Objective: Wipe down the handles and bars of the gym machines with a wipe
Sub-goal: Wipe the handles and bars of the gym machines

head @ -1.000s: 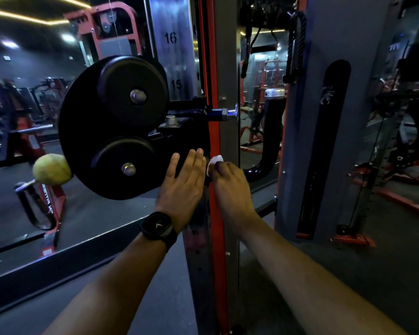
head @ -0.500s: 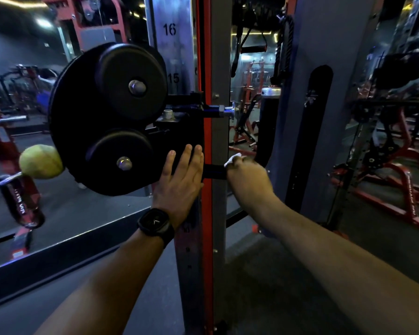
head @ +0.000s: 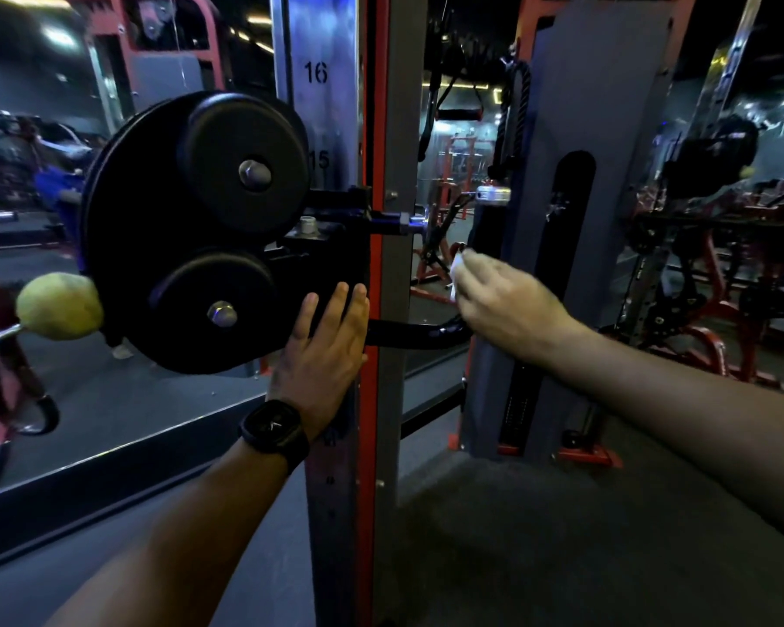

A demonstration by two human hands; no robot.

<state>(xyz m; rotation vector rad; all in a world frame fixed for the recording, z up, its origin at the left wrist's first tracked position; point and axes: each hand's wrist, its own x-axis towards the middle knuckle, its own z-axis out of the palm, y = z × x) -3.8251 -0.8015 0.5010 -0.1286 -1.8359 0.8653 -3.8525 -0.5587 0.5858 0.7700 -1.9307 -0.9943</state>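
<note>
Currently mid-wipe on the curved black bar [head: 408, 333] jutting right from the red-and-grey upright [head: 388, 445]. Judging by position, working the bend, just where it turns up toward the chrome cap [head: 493, 195].

Pinching the white wipe [head: 454, 270] in the right grip [head: 510, 305], fingers curled round it. Bunched small, poking out past the fingertips, just above the bend. Cannot tell whether actually touching metal; blurred there.

Bracing with the left grip [head: 324, 350]: fingers straight, close together, flat against the black carriage [head: 322, 269] beside the upright, holding nothing.

Next, probably: wrap round the rising run and drag up to the cap. Calls for contact all round the tube, not one face only. After that, maybe the horizontal run toward the upright.

As for the bar: glossy black, one highlight at the bend, no grime visible in this dim light.
</note>
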